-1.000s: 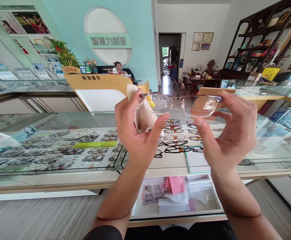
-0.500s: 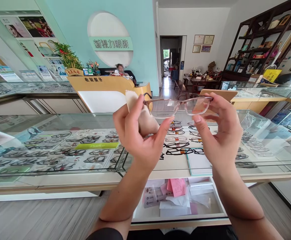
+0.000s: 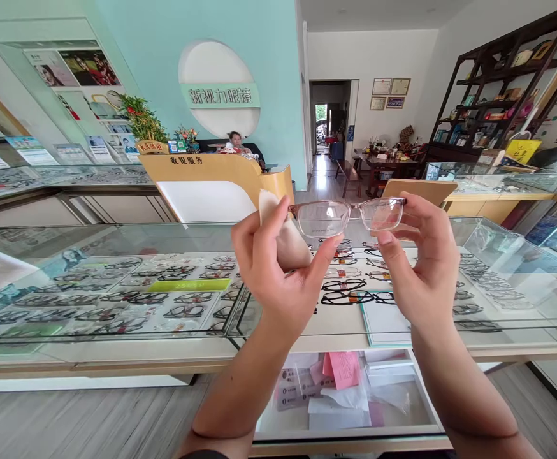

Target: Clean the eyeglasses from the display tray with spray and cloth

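Observation:
I hold a pair of clear pinkish glasses [image 3: 350,215] up at chest height over the glass display counter [image 3: 116,331]. My left hand [image 3: 278,274] pinches the left end of the frame between thumb and fingers, with a cream cleaning cloth [image 3: 285,239] tucked in the same grip. My right hand [image 3: 419,261] pinches the right end of the frame at the hinge. Both lenses face me and the temples point away.
Several glasses lie in rows under the counter glass [image 3: 345,287]. An open drawer [image 3: 350,389] with papers and a pink slip sits below. A person sits behind the yellow reception desk [image 3: 211,169]. Dark shelves [image 3: 498,95] stand at the right.
The glasses and both hands have sunk a little and drawn slightly right in view, as my head tilted up. The frame has turned to face me more squarely. The grips are the same.

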Tool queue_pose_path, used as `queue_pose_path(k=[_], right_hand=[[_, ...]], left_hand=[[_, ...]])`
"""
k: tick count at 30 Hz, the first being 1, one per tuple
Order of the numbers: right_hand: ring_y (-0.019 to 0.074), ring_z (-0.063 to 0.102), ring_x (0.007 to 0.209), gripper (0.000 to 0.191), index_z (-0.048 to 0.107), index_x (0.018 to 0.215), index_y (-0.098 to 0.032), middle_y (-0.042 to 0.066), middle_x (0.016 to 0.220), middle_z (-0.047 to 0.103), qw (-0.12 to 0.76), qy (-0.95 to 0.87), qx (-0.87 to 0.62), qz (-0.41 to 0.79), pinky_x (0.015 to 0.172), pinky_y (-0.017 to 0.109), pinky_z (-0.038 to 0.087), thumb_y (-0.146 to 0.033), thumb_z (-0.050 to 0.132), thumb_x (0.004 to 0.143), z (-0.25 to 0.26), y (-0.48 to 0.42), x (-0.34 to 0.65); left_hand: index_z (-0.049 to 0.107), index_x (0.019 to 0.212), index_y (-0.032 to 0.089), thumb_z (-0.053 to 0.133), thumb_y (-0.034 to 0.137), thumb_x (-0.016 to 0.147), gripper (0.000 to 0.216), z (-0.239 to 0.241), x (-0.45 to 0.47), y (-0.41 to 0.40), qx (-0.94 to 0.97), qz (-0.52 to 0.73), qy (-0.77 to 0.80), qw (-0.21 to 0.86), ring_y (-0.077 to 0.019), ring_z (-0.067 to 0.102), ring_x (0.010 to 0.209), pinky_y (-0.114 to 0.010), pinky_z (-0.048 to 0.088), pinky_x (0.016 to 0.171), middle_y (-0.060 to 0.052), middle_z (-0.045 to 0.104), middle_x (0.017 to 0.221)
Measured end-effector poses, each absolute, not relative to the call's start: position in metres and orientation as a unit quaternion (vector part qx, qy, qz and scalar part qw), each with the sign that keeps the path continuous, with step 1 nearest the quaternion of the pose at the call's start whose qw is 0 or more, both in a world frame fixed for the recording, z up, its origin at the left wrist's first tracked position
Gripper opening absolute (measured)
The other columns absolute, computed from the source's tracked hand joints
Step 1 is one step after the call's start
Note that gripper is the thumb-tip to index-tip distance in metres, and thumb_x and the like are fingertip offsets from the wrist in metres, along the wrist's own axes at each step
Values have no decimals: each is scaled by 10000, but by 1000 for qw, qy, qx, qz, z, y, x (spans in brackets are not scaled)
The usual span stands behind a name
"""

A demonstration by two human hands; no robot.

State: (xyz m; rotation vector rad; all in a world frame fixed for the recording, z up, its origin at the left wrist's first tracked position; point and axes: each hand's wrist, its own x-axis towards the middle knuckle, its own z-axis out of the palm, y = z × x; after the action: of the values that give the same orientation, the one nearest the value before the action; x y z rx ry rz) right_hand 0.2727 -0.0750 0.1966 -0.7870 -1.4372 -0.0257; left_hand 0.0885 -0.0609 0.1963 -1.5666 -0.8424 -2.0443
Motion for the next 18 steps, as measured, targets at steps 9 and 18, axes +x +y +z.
queue_pose_path(k=[9, 18], right_hand=[[346, 634, 1258, 587, 596, 1518, -347, 112, 1365, 657, 698, -620, -330, -141, 845, 526, 668, -320, 769, 957, 197, -79, 267], [354, 635, 1226, 618, 581, 1536, -362, 117, 1406, 638, 693, -602, -344, -198, 822, 537, 671, -357, 774, 949, 196, -81, 267]], left_hand=[[645, 1495, 291, 870, 449, 924, 634, 193, 83, -52, -606, -721, -314, 121, -256, 674, 1304, -438, 577, 1140, -70, 669, 1355], [592, 1533, 283, 802, 450, 987, 608, 188, 82, -43, -640, -700, -303, 89, -275, 645, 1393, -491, 566, 1185, -96, 659, 1432]])
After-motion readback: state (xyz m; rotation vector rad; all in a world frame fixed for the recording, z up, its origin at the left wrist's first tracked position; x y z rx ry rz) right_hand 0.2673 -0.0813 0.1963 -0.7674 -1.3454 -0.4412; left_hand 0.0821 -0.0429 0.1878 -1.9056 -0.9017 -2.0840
